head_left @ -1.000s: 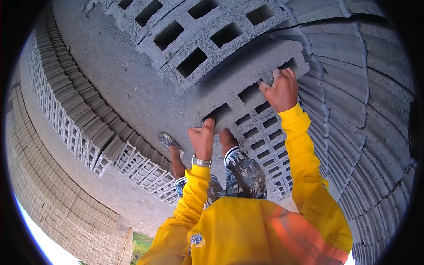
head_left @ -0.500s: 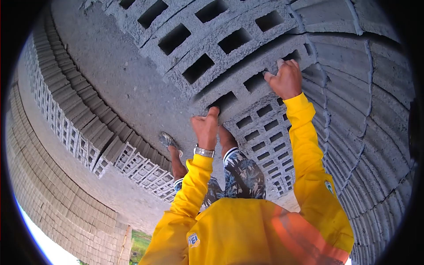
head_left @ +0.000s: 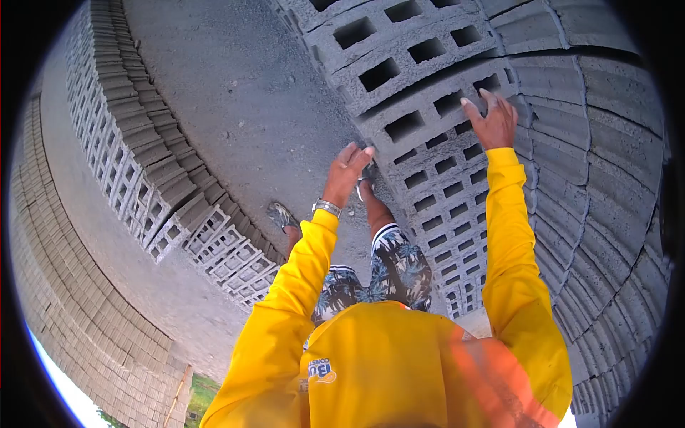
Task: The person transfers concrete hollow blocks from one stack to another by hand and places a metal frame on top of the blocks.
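Observation:
A grey hollow concrete block [head_left: 430, 113] lies on the stack, its three large holes facing me. My left hand [head_left: 346, 171], with a metal watch at the wrist, is off the block's left end, over the ground, with nothing in it and its fingers apart. At the block's right end, my right hand [head_left: 492, 120] has its fingers spread near the rightmost hole. It grips nothing; whether its fingertips touch the block is unclear. More blocks [head_left: 382, 57] with dark holes sit beyond this one.
Stacked blocks [head_left: 449, 207] reach down beside my legs. Long rows of blocks [head_left: 599, 164] fill the right side. Another block row [head_left: 143, 157] curves along the left, across the grey ground [head_left: 235, 93]. My sandalled feet [head_left: 282, 214] stand between the stacks.
The block has come to rest against the stack. Both hands have let go of it; my left hand has drawn away from its hole, and my right hand has opened.

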A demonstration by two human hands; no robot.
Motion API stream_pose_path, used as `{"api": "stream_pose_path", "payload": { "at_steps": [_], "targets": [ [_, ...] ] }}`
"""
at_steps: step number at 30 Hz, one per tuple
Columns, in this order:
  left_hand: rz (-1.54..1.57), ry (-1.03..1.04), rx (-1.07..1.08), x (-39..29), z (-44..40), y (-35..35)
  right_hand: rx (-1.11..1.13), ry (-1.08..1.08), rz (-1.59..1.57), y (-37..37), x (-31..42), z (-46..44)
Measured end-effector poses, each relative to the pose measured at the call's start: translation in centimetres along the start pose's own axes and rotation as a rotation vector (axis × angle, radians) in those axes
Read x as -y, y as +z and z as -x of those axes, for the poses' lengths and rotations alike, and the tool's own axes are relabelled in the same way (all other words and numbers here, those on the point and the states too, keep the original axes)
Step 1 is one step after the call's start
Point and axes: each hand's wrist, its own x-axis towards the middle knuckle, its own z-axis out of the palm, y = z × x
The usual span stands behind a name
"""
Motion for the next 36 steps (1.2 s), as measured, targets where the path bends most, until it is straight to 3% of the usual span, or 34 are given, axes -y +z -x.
{"api": "stream_pose_path", "payload": {
  "at_steps": [2, 4, 6, 7, 10, 11, 13, 16, 17, 19, 21, 25, 28, 32, 36],
  "targets": [
    [-0.117, 0.009, -0.153, 5.3, 1.6, -4.9, 0.100, 0.171, -0.139, -2.1, 0.8, 5.2],
    [-0.277, -0.035, -0.247, 12.6, 3.8, -12.1, 0.351, 0.441, -0.441, -3.1, 2.5, 12.8],
    [-0.467, -0.042, -0.391, 14.7, 9.9, -18.9, 0.553, 0.574, -0.564, -3.8, 4.6, 22.1],
    [-0.512, -0.022, -0.450, 18.9, 11.7, -23.9, 0.632, 0.564, -0.530, -2.0, 4.5, 28.5],
    [-0.468, -0.164, -0.551, 24.1, 20.3, -36.9, 1.086, 0.956, -0.408, -0.9, 7.3, 46.5],
    [-0.387, -0.176, -0.482, 22.8, 24.4, -39.8, 1.152, 1.017, -0.359, 0.0, 7.9, 53.4],
    [-0.428, -0.311, -0.617, 21.8, 30.4, -44.9, 1.370, 1.120, -0.476, -8.5, 13.8, 54.6],
    [-0.310, -0.499, -0.678, 18.6, 37.1, -50.2, 1.403, 1.267, -0.737, -8.5, 17.9, 60.6],
    [-0.250, -0.551, -0.720, 17.6, 38.6, -51.2, 1.313, 1.292, -0.790, -8.7, 19.1, 60.8],
    [-0.149, -0.574, -0.772, 15.8, 39.3, -51.5, 1.133, 1.341, -0.886, -10.6, 20.1, 57.7],
    [-0.062, -0.514, -0.791, 14.5, 38.5, -51.4, 0.912, 1.418, -0.965, -6.9, 20.3, 56.7],
    [-0.081, -0.273, -0.598, 10.0, 34.6, -46.1, 0.727, 1.176, -1.053, -6.3, 19.7, 48.0],
    [-0.141, -0.088, -0.452, 5.7, 33.4, -38.1, 0.671, 1.121, -1.035, -6.2, 19.1, 41.8],
    [-0.154, -0.044, -0.436, 3.5, 33.1, -31.3, 0.746, 1.042, -0.991, -9.8, 18.3, 34.3],
    [-0.185, -0.232, -0.399, 4.7, 33.1, -29.2, 0.648, 1.087, -1.072, -8.6, 17.0, 33.2]
  ]
}}
